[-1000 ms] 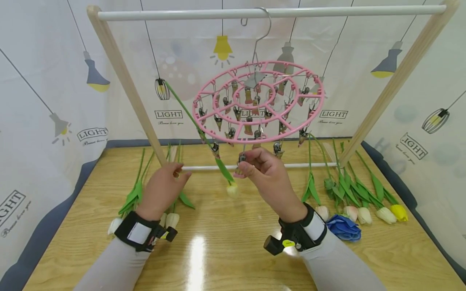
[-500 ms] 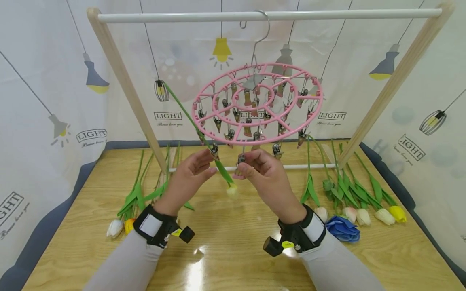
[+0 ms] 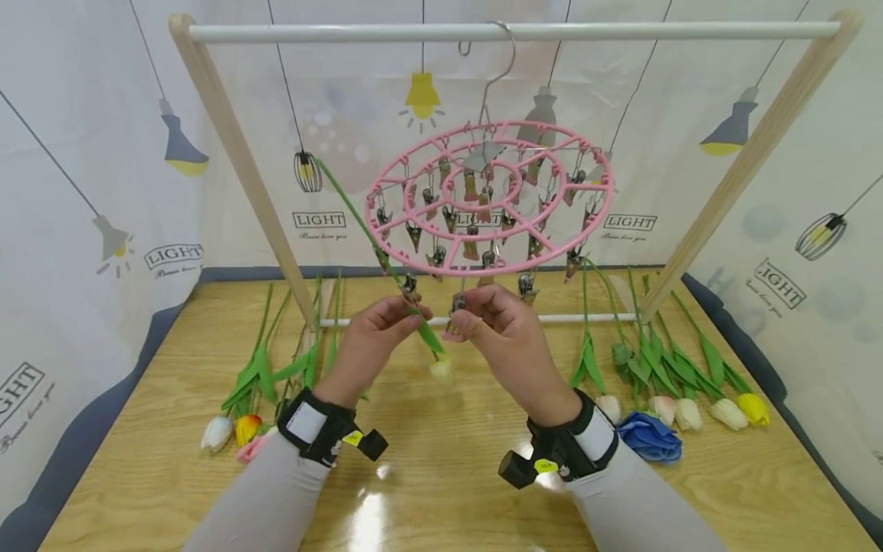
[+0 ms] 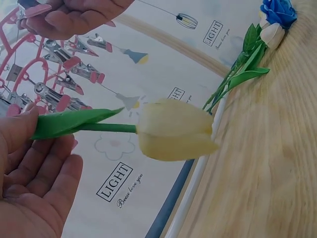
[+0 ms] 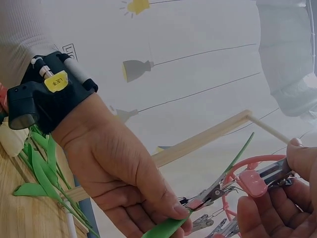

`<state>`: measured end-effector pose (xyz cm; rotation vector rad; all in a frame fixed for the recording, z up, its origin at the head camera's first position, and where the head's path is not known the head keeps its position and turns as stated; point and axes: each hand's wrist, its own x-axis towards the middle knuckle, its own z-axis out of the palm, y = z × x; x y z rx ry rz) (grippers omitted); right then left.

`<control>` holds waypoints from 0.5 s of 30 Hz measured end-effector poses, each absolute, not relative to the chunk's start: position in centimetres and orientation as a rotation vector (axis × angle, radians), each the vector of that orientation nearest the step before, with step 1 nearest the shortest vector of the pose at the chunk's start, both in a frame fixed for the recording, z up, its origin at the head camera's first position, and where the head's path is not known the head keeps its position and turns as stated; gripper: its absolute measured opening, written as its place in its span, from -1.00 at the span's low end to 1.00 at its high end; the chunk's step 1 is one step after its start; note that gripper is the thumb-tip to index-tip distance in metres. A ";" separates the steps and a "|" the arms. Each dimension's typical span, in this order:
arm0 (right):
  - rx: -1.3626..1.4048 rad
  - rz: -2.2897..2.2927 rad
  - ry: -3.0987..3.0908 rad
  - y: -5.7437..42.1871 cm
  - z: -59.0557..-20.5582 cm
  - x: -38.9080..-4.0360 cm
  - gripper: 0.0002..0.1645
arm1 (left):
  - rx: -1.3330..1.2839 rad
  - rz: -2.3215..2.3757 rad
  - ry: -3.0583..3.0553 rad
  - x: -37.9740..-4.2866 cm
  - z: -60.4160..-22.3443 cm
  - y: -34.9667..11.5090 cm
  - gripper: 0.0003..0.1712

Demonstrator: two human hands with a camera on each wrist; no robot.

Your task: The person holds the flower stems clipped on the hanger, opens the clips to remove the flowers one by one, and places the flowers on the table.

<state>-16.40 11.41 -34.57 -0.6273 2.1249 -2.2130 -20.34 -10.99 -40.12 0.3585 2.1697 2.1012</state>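
Note:
A pale yellow tulip hangs by its green stem from a metal clip at the front left of a round pink clip hanger. Its bloom points down. My left hand pinches the stem and leaf just below that clip, between thumb and fingers. To the right, my right hand holds another hanging clip, whose pink tip shows by the thumb in the right wrist view. No flower is visible in that clip.
The hanger hooks over a white rod between wooden posts. Several tulips lie on the table at left, a white one among them. At right lie several more, with a blue rose and a yellow tulip.
My left hand has come rightward from the left post to the hanging tulip and now pinches its stem below the clip. The right hand stays on its clip.

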 end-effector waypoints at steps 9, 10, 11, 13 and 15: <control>-0.622 -2.219 2.135 11.4 -34.5 -16.5 -0.64 | 0.398 2.179 2.077 -20.1 -40.4 -10.8 -0.73; -0.618 -2.220 2.137 11.4 -34.5 -16.5 -0.66 | 0.403 2.177 2.073 -20.1 -40.4 -10.8 -0.72; -0.616 -2.218 2.146 11.4 -34.6 -16.5 -0.67 | 0.408 2.175 2.068 -20.0 -40.4 -10.7 -0.72; -0.598 -2.213 2.182 11.4 -34.6 -16.5 -0.69 | 0.416 2.173 2.063 -19.9 -40.4 -10.7 -0.71; -0.578 -2.202 2.232 11.4 -34.6 -16.4 -0.69 | 0.413 2.169 2.072 -19.7 -40.3 -10.6 -0.71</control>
